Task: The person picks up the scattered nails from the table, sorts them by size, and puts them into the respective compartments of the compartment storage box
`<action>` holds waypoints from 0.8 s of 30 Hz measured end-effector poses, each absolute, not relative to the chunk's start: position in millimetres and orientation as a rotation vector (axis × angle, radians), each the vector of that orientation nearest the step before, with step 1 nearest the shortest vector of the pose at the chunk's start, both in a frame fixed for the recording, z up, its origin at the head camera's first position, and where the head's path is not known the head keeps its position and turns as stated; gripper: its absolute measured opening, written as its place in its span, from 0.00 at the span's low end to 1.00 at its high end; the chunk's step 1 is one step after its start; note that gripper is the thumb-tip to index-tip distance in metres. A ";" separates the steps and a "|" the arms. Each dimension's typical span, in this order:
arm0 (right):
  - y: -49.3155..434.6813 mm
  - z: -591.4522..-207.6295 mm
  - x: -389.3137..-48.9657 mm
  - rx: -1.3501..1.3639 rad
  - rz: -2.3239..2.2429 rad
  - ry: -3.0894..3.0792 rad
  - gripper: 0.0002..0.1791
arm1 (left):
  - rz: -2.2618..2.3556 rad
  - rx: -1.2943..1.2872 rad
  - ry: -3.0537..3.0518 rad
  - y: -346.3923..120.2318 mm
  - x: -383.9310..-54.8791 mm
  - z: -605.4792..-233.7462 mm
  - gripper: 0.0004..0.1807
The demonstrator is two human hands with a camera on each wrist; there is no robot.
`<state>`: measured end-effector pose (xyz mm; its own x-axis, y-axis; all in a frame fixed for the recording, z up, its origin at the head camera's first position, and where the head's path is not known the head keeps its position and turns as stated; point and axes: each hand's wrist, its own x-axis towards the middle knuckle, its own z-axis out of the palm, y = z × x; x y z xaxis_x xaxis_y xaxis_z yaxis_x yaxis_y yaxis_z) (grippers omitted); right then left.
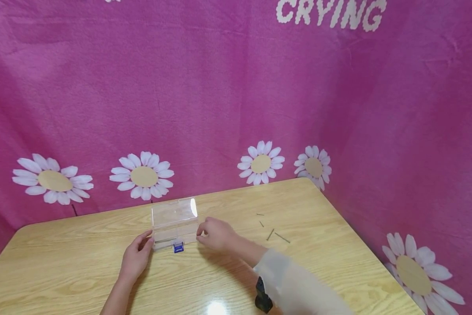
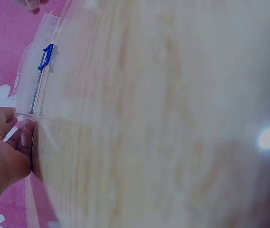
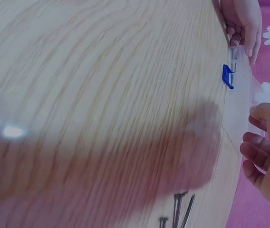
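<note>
A clear plastic box (image 1: 175,228) stands near the table's back edge, its see-through lid (image 1: 173,213) raised. On its front hangs a blue latch (image 1: 178,247). Along the bottom, towards the left end, lies at least one thin nail (image 2: 36,97). My left hand (image 1: 135,259) holds the box's left end, thumb and fingers round the corner. Beside the right end is my right hand (image 1: 216,234), fingers loosely bent and nothing visible between them. In the right wrist view its thumb (image 3: 263,110) comes close to the box; whether it touches cannot be told.
Several loose nails (image 1: 282,237) lie on the wooden table (image 1: 204,280) to the right of the box. A pink curtain (image 1: 204,109) with white daisies hangs behind the table and along its right side. A black device (image 1: 262,297) is at my right sleeve.
</note>
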<state>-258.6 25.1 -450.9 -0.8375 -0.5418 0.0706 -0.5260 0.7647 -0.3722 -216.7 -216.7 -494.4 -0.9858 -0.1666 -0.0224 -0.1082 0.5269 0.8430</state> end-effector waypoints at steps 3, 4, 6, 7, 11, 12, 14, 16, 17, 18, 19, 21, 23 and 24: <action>33.3 -451.8 -258.1 -0.883 -0.594 2.908 0.10 | -1.464 0.239 -2.695 -216.6 -216.5 -494.7 0.24; 36.3 -452.3 -258.0 -0.884 -0.595 2.907 0.10 | -1.461 0.237 -2.697 -216.6 -216.6 -494.9 0.24; 42.6 -453.5 -258.1 -0.891 -0.590 2.912 0.10 | -1.465 0.231 -2.694 -216.9 -216.8 -495.7 0.24; 45.9 -454.0 -258.1 -0.893 -0.586 2.913 0.10 | -1.464 0.229 -2.694 -217.0 -217.0 -495.9 0.24; 59.2 -453.8 -257.6 -0.918 -0.574 2.920 0.10 | -1.483 0.242 -2.696 -218.0 -217.7 -497.1 0.24; 62.6 -453.4 -257.5 -0.925 -0.574 2.919 0.10 | -1.490 0.246 -2.696 -218.3 -217.6 -497.3 0.24; 69.5 -452.7 -256.7 -0.938 -0.586 2.915 0.10 | -1.498 0.253 -2.700 -218.6 -217.4 -497.3 0.24; 76.6 -451.7 -255.8 -0.942 -0.601 2.909 0.10 | -1.500 0.251 -2.702 -218.5 -217.1 -497.2 0.24; 80.2 -451.4 -255.4 -0.931 -0.611 2.906 0.10 | -1.499 0.251 -2.703 -218.4 -216.8 -497.0 0.24; 83.6 -451.6 -255.3 -0.918 -0.617 2.904 0.10 | -1.499 0.253 -2.704 -218.3 -216.8 -497.0 0.24; 87.2 -451.9 -255.1 -0.908 -0.625 2.903 0.10 | -1.494 0.254 -2.704 -218.1 -216.7 -496.8 0.24; 94.5 -452.4 -254.9 -0.882 -0.636 2.905 0.10 | -1.493 0.256 -2.705 -217.9 -216.9 -496.8 0.25; 101.9 -453.3 -254.9 -0.860 -0.652 2.903 0.10 | -1.496 0.261 -2.701 -218.0 -217.0 -496.8 0.24; 105.7 -453.3 -255.0 -0.865 -0.660 2.901 0.10 | -1.497 0.261 -2.700 -218.1 -217.0 -496.9 0.24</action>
<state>-255.0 105.7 -453.3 -0.8432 -0.5317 0.0789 -0.5135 0.7534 -0.4107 -217.0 -218.1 -496.9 -0.9848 -0.1680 -0.0436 -0.1260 0.5189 0.8455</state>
